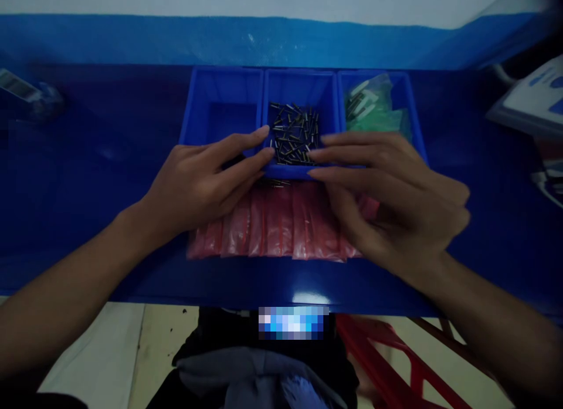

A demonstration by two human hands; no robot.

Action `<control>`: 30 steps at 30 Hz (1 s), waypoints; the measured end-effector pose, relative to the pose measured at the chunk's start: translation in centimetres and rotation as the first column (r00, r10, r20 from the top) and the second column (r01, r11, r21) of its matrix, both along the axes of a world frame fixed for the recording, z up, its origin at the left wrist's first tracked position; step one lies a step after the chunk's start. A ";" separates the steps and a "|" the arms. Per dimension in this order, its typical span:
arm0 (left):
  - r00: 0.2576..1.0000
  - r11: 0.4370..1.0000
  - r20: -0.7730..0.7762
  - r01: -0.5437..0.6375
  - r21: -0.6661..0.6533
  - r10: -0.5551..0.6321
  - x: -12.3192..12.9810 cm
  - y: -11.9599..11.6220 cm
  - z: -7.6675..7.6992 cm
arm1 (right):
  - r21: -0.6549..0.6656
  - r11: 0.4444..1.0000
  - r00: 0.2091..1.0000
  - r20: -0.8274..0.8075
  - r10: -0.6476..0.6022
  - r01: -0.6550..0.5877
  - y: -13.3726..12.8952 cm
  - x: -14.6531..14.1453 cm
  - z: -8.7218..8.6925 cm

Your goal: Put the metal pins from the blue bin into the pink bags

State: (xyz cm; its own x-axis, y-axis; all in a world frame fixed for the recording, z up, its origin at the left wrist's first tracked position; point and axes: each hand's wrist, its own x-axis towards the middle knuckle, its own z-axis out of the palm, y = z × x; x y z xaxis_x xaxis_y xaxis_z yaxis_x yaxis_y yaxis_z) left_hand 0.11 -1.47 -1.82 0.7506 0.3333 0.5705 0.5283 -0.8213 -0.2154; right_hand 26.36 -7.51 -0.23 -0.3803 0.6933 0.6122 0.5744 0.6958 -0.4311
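My left hand [200, 177] reaches in from the left, its fingers stretched out and the tips at the near left corner of the middle blue bin [292, 172]. That bin holds many loose dark rivets [294, 130] with thin shiny pins. From the right comes my right hand [396, 192], fingers extended and spread, the fingertips over the bin's near right side. I see nothing held in either hand. A row of pink plastic bags [277, 227] lies in front of the bins, partly under both hands. A few rivets [279, 183] show between bin and bags.
The left blue bin [226, 83] shows a bare floor. In the right blue bin [417, 118] are clear and green plastic bags [373, 107]. A clear bag [44, 101] with a label lies far left. A white box [534, 98] and cable stand at right; below is a red stool [387, 344].
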 end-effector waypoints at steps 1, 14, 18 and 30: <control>1.000 1.000 -0.005 -0.010 -0.014 0.010 0.0 0.0 0.0 | 0.057 0.998 0.998 0.068 0.016 -0.019 0.0 0.2 -0.2; 1.000 0.998 0.007 -0.025 -0.055 0.026 0.0 -0.1 -0.2 | 0.266 0.963 0.741 0.655 -0.150 -0.040 -0.5 -0.2 -0.4; 1.000 1.000 0.005 -0.009 -0.005 0.009 0.2 0.0 -0.1 | 0.242 0.969 0.674 0.707 -0.214 0.053 -1.0 -0.1 -0.1; 1.000 0.999 -0.015 -0.017 -0.035 0.017 0.2 -0.1 0.2 | 0.199 0.980 0.884 0.455 -0.109 0.019 -0.6 0.0 -0.4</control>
